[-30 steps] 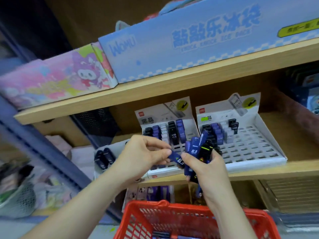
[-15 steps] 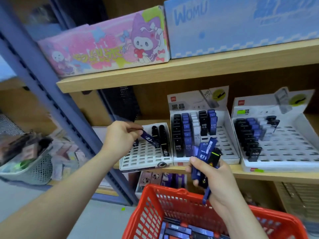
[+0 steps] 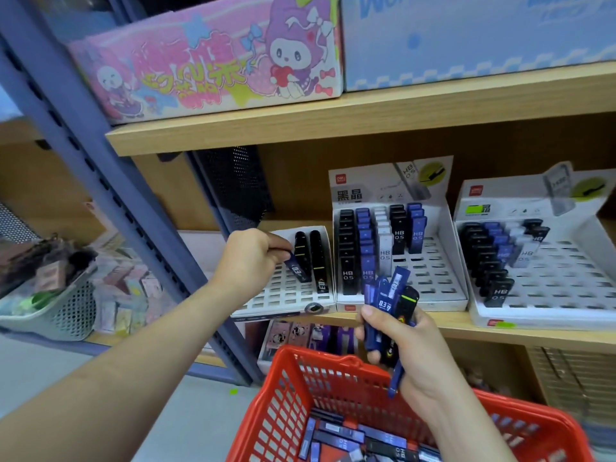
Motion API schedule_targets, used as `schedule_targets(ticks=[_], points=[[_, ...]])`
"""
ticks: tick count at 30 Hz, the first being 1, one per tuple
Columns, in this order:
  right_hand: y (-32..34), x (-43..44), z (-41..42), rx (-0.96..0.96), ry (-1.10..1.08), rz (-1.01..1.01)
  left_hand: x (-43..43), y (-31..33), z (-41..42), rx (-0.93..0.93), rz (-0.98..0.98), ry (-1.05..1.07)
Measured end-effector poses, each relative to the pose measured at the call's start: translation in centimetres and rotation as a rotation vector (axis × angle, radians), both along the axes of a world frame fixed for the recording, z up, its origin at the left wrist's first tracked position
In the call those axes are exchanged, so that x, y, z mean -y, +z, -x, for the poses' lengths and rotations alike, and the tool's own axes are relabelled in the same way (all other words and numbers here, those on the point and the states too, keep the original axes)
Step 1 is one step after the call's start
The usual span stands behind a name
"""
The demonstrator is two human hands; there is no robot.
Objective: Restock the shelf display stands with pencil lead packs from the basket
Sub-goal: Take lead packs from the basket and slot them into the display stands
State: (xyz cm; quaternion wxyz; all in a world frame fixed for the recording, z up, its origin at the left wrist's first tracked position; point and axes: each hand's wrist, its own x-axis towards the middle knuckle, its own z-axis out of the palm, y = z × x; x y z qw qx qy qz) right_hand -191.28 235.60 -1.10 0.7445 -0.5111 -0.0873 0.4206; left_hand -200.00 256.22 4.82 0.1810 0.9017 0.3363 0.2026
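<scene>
Blue lead pack (image 3: 296, 265) tilted over left display stand (image 3: 286, 296), at the shelf's (image 3: 500, 331) front edge.
Left hand (image 3: 248, 258) pinches its upper end, just left of two black packs (image 3: 316, 258) near the stand's back right corner. Right hand (image 3: 405, 341) has its fingers curled round a bundle of packs (image 3: 388, 305) above the red basket (image 3: 293, 388) rim.

Left hand (image 3: 246, 261), arm outstretched, pinches a blue lead pack (image 3: 296, 265); right hand (image 3: 403, 345), nearer, grips a bundle of lead packs (image 3: 388, 295).
</scene>
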Motion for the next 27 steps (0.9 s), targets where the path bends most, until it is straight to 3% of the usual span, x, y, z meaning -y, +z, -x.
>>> schedule_targets(ticks=[7,11,16,22,24,27], points=[[0.4,-0.1,0.4,-0.003,0.028,-0.01,0.3,-0.4,-0.9,0.052,-0.004,0.012],[0.7,-0.1,0.5,-0.011,0.051,-0.027,0.8,-0.8,-1.6,-0.03,-0.045,-0.039],[0.7,-0.2,0.6,0.022,0.081,-0.023,0.5,-1.4,-1.8,0.075,0.091,0.013],[1.2,-0.3,0.8,0.041,0.101,-0.023,0.5,-0.2,-1.7,-0.006,-0.057,-0.036],[1.4,-0.2,0.6,0.069,0.114,-0.021,1.4,1.5,-1.9,0.056,0.052,-0.031],[1.6,-0.1,0.5,0.142,0.148,-0.014,4.2,4.6,-2.4,0.069,0.381,-0.19]])
